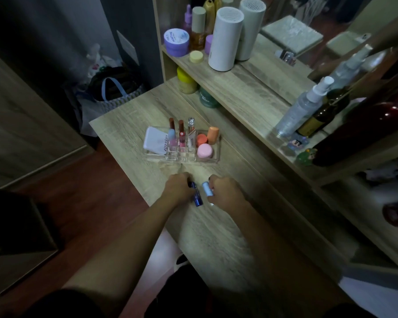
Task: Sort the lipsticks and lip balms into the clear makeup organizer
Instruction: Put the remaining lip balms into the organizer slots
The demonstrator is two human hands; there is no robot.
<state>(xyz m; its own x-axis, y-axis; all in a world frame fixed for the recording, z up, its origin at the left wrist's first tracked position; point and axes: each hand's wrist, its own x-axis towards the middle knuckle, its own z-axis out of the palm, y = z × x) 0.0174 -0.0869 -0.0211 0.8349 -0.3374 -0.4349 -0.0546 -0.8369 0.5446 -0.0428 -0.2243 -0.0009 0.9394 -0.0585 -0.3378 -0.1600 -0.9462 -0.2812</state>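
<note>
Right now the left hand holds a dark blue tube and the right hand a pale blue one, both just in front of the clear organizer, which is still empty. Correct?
Not quite. The head view shows the clear organizer already stocked: upright lipsticks in the middle slots and a pink balm at the right. The rest holds: left hand on the dark blue tube, right hand on the pale blue one.

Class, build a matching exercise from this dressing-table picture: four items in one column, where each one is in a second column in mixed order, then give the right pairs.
Items
1. dark blue tube
2. light blue tube
3. pink round jar
4. white flat compact

Places
A. left compartment of the clear organizer
B. in the left hand
C. right compartment of the organizer
D. in the right hand

Pairs: 1-B, 2-D, 3-C, 4-A
</note>
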